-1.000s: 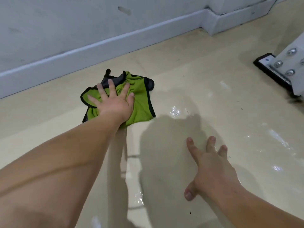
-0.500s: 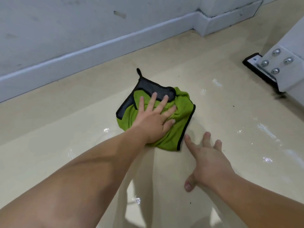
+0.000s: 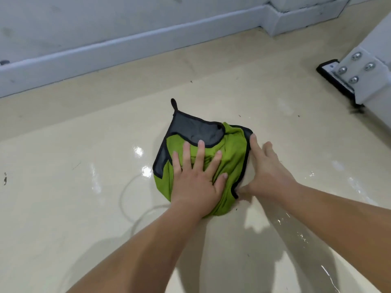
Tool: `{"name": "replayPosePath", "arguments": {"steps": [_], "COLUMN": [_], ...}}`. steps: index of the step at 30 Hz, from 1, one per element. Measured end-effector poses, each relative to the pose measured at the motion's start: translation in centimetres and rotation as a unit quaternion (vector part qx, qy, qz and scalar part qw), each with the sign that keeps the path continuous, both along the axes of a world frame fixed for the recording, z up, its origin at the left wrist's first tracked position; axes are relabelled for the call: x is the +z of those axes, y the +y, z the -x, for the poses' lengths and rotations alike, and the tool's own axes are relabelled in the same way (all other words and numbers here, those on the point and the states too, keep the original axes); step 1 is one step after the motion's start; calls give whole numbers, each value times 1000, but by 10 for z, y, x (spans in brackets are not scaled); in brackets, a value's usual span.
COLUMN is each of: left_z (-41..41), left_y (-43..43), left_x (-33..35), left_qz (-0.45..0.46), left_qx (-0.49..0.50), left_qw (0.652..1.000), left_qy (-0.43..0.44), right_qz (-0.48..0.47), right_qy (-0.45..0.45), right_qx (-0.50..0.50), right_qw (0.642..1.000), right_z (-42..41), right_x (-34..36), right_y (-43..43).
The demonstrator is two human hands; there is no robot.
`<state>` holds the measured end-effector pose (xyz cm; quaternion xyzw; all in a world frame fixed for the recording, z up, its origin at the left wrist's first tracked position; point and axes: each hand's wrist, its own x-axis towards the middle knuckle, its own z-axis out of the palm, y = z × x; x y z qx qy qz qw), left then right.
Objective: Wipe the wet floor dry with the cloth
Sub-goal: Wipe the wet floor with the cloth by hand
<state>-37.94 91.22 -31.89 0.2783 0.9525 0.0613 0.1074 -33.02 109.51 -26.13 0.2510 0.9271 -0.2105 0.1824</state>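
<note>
One cloth [image 3: 230, 153] lies bunched on the beige floor [image 3: 74, 197], near the middle of the view and a little toward the right. It is green with black edging, has a grey panel folded over at its far side, and carries one small black loop at the far corner. Two bare hands are on or at it. The left hand [image 3: 195, 182] lies flat on top of the green part, palm down, all five fingers spread apart and pressing into the fabric. The right hand [image 3: 267, 172] sits just beside the cloth's right edge, its index finger stretched along the black trim and its thumb at the near hem; whether it pinches the edge or only touches it cannot be told. Wet gleams show on the floor to the left of the cloth and to the right of the right forearm. A white skirting board [image 3: 127, 49] runs along the wall behind. At the right edge stands one white bracket [image 3: 368, 81] with four bolt heads.
</note>
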Motion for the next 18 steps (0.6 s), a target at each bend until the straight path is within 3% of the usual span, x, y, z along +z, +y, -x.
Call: {"name": "replayPosePath", "arguments": {"steps": [5,9,14,16,18], "left_z": [-69,-111,-97,-84,-73], "left_y": [14,21,-13,-33,-50], "left_x": [5,16,35,54,77], "left_qz": [10,62,16,56,113], "left_qx": [-3,-108,-195,-180,-148], "left_qw": [999,990,979,982,982], "left_qy": [-42,-72,-55,-7,-28], "right_qz": [32,-8,-28,-26,-55], "right_qy": [14,-4,-34,-14,9], "right_qx": [63,142,235,279,373], "right_qw": [997,990,971,960,926], "right_z": [-33,-70,-98,-99,-98], "right_x": [31,48,39,25,12], "right_y": [16,14,4,-10,-29]}}
